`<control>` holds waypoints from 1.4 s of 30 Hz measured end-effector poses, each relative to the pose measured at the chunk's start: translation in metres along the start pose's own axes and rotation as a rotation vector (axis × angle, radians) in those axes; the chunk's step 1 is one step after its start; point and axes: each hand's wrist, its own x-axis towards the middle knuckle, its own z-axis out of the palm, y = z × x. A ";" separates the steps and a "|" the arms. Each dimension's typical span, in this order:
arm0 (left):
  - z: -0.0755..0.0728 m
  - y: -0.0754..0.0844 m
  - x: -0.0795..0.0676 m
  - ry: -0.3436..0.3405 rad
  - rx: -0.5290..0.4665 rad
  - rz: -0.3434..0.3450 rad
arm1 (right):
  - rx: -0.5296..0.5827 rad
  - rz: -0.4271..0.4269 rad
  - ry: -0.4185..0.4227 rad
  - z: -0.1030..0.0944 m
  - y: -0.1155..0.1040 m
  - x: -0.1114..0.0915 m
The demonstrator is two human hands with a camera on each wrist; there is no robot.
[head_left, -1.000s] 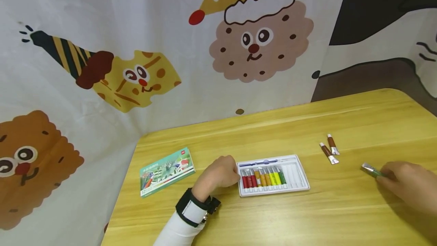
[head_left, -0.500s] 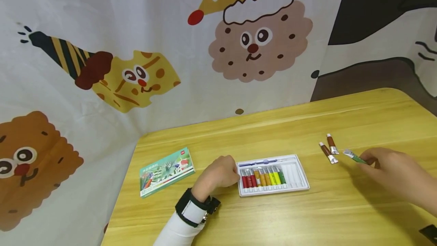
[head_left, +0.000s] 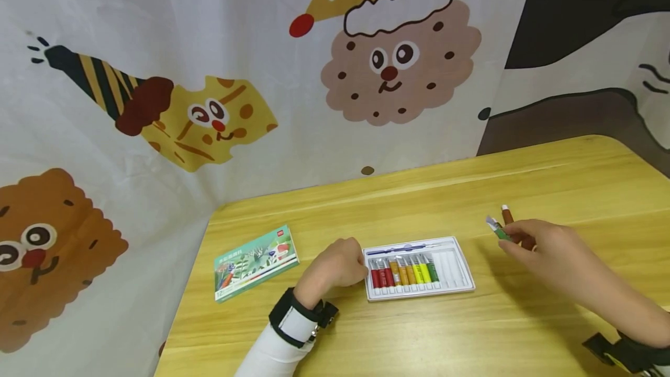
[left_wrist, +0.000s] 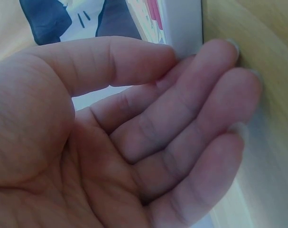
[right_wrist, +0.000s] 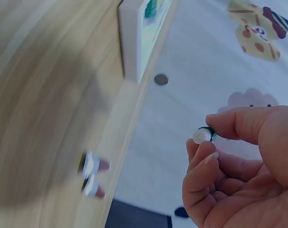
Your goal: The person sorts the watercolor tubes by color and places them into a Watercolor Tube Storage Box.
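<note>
- Pinched a green tube (head_left: 499, 230) between thumb and fingers of the right hand (head_left: 546, 249), raised over the worktop (head_left: 419, 342) beyond the right end of the white tray (head_left: 455, 266).
- Pointed its silvery end toward the far edge; turned its white cap (right_wrist: 200, 136) to the right wrist camera.
- Gripped the tray's left rim between thumb and forefinger of the left hand (head_left: 335, 263), remaining fingers bent.
- Had the tray lying flat, well in from the worktop's left edge, bearing red tubes (head_left: 382, 278), orange tubes (head_left: 403, 275), yellow tubes (head_left: 423, 273), a second green tube (head_left: 432, 272) and a blue brush (head_left: 403, 248) along its far side.
- Left two brown tubes (head_left: 508, 215) beside the right hand, toward the far right corner, partly hidden in the head view.
- Had a green box (head_left: 256, 263) near the far left corner.
</note>
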 end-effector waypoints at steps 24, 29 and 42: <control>0.000 -0.001 0.001 -0.011 -0.002 -0.010 | 0.103 0.003 -0.183 0.073 -0.052 0.007; 0.000 -0.002 0.001 -0.009 -0.007 -0.009 | 0.029 0.049 -0.186 0.078 -0.056 0.006; -0.001 0.000 0.000 -0.012 -0.001 -0.012 | 0.016 0.069 -0.187 0.077 -0.058 0.006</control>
